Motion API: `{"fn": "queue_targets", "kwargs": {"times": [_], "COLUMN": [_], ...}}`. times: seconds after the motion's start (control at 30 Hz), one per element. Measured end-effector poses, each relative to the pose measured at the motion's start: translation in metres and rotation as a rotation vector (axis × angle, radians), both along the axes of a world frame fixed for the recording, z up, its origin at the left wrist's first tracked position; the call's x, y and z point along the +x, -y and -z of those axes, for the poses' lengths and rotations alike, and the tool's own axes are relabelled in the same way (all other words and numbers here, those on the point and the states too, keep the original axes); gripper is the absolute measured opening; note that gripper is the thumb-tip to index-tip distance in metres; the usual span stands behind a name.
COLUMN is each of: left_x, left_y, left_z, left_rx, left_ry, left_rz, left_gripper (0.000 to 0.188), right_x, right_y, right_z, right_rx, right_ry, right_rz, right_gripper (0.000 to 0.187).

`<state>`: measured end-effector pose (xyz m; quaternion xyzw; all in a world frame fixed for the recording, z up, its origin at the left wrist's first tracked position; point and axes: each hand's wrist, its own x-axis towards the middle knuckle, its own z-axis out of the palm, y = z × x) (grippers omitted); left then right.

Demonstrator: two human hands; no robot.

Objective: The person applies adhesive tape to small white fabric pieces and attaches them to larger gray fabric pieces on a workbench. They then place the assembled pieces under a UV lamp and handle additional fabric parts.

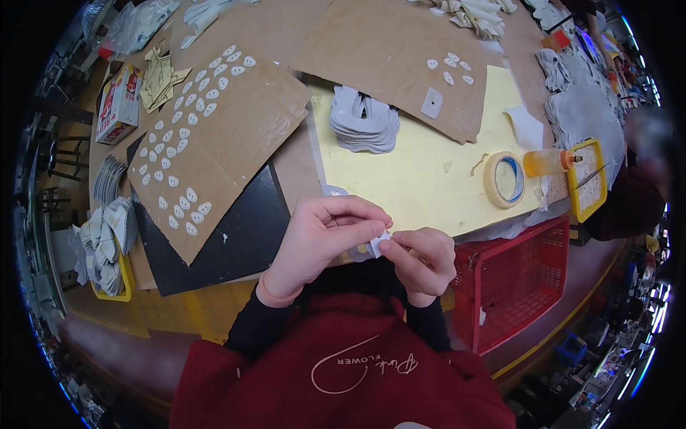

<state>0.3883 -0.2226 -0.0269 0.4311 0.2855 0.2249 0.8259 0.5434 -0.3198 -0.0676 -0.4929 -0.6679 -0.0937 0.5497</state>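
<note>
Close in front of my body, both hands meet over the table's near edge. My left hand (pixel 318 236) is closed, its thumb and forefinger pinching one side of a small white piece (pixel 377 245). My right hand (pixel 426 261) pinches the other side of it with thumb and finger. Fingers cover much of the piece, so its full shape cannot be seen. Just beyond my hands a stack of grey-white cut pieces (pixel 363 120) lies on a yellow sheet (pixel 414 179). Left of it, a brown board (pixel 239 136) carries many small white oval pieces (pixel 191 118) with dark marks.
Another brown board (pixel 389 53) holds several ovals at the back. To the right are a tape roll (pixel 491 180), an orange bottle (pixel 547 163) and a yellow tray (pixel 599 196). A red crate (pixel 468 304) stands below the edge. A box (pixel 118 107) sits left of a black mat (pixel 214 247).
</note>
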Motion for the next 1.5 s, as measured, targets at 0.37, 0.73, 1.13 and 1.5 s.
{"fn": "queue_targets", "kwargs": {"times": [0.37,0.73,1.13,1.5], "left_x": [0.003,0.002,0.0,0.001], "left_y": [-0.02,-0.014,-0.001,0.001], "left_z": [0.008,0.006,-0.002,-0.006], "left_rx": [-0.056,0.056,0.216,0.159], "left_ry": [0.076,0.092,0.107,0.203], "left_rz": [-0.444,-0.385,-0.271,-0.198], "left_gripper": [0.023,0.025,0.015,0.015], "right_x": [-0.002,0.016,-0.014,-0.01], "right_y": [-0.002,-0.014,-0.017,-0.012], "right_z": [0.009,-0.015,-0.038,-0.041], "right_rx": [-0.109,-0.534,-0.526,-0.608], "right_ry": [-0.13,-0.609,-1.19,-1.362], "right_rz": [0.249,0.251,-0.256,-0.424], "right_gripper": [0.024,0.017,0.007,0.013]}}
